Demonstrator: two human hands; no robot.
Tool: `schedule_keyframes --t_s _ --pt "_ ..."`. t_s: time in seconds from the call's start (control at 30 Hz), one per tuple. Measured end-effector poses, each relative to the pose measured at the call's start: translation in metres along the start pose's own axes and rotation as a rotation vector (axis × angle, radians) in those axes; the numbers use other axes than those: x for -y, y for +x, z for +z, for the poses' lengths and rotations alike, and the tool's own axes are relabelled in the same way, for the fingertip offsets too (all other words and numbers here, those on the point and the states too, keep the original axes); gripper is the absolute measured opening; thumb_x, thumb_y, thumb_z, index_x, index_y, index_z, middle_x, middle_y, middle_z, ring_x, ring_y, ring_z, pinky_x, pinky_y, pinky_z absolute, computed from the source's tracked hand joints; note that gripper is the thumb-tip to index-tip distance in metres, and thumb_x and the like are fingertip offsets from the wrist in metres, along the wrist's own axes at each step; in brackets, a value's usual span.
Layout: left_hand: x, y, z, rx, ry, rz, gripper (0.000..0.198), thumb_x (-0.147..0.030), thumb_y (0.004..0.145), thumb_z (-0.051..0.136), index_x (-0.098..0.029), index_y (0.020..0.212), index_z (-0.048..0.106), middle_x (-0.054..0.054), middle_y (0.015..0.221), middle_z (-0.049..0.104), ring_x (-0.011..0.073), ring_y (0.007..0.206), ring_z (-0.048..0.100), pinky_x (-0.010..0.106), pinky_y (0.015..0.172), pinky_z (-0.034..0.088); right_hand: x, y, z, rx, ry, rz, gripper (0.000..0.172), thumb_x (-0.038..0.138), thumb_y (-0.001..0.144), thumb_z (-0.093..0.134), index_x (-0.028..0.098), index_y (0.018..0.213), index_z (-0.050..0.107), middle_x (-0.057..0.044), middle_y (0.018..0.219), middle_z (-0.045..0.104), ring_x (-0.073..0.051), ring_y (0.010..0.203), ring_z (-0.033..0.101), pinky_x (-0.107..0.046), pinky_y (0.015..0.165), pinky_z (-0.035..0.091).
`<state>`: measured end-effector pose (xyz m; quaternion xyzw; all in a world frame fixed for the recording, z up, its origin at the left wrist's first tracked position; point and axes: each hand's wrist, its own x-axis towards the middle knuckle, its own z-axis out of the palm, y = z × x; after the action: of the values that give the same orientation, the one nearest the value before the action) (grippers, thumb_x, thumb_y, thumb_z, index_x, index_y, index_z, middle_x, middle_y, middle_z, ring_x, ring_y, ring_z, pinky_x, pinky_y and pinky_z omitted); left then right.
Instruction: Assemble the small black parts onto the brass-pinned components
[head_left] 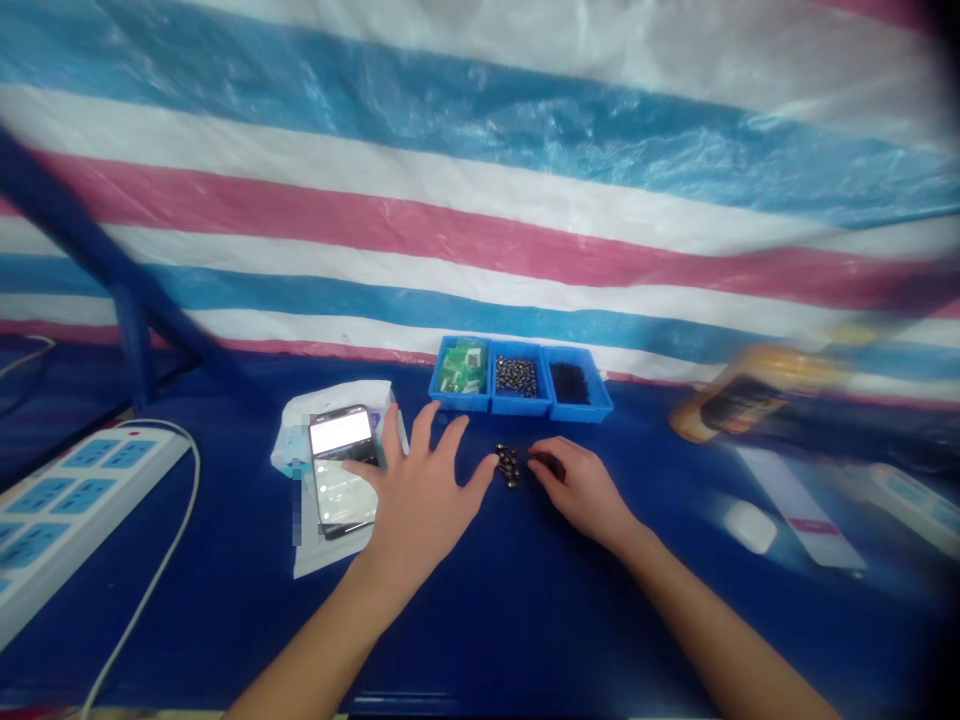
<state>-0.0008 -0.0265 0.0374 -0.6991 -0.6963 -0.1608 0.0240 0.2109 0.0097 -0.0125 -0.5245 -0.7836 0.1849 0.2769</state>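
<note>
Btwn L hand [421, 487] & R hand [583, 487]: sm. dk, shiny, brassy bits [508, 466], piled.

Across the upper frame, the striped blue, white and red sheet [465, 240] looks like thin plastic, wrinkled and glossy. At the centre, the pile of small dark rounded pieces [508, 465] has a shiny, metal-like finish. Behind it, the three blue rectangular boxes [520, 406] appear to be smooth plastic.
</note>
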Motion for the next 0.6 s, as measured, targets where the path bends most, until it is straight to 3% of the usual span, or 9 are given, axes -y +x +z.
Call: schedule_keyframes --t_s 0.2,0.43,0.6 --pt "0.012 0.004 -0.002 0.073 -0.059 -0.055 0.052 -0.062 0.093 0.038 -0.038 0.137 0.055 0.004 0.161 0.026 0.0533 0.145 0.003 0.092 0.09 0.01 0.0 0.0 0.0 -0.002 0.007 -0.004 0.015 0.026 0.093 0.054 0.025 0.102 0.066 -0.003 0.095 0.069 -0.019 0.083 0.065 -0.031 0.075 0.05" --pt "0.019 0.006 -0.005 0.113 -0.106 -0.101 0.063 -0.068 0.09 0.038 -0.04 0.147 0.041 0.002 0.166 0.0 0.0576 0.143 -0.003 0.09 0.09 0.016 -0.002 0.0 0.002 -0.005 0.003 -0.011 0.014 0.026 0.093 0.055 0.025 0.102 0.066 -0.002 0.095 0.069 -0.019 0.083 0.065 -0.03 0.073 0.05" --pt "0.015 0.005 -0.005 0.052 -0.048 -0.095 0.065 -0.068 0.091 0.039 -0.037 0.148 0.04 0.005 0.165 0.002 0.0564 0.144 -0.004 0.09 0.091 0.012 -0.003 -0.001 0.002 -0.008 0.018 0.002 0.015 0.026 0.093 0.055 0.026 0.103 0.066 -0.002 0.096 0.069 -0.019 0.083 0.065 -0.03 0.072 0.049"
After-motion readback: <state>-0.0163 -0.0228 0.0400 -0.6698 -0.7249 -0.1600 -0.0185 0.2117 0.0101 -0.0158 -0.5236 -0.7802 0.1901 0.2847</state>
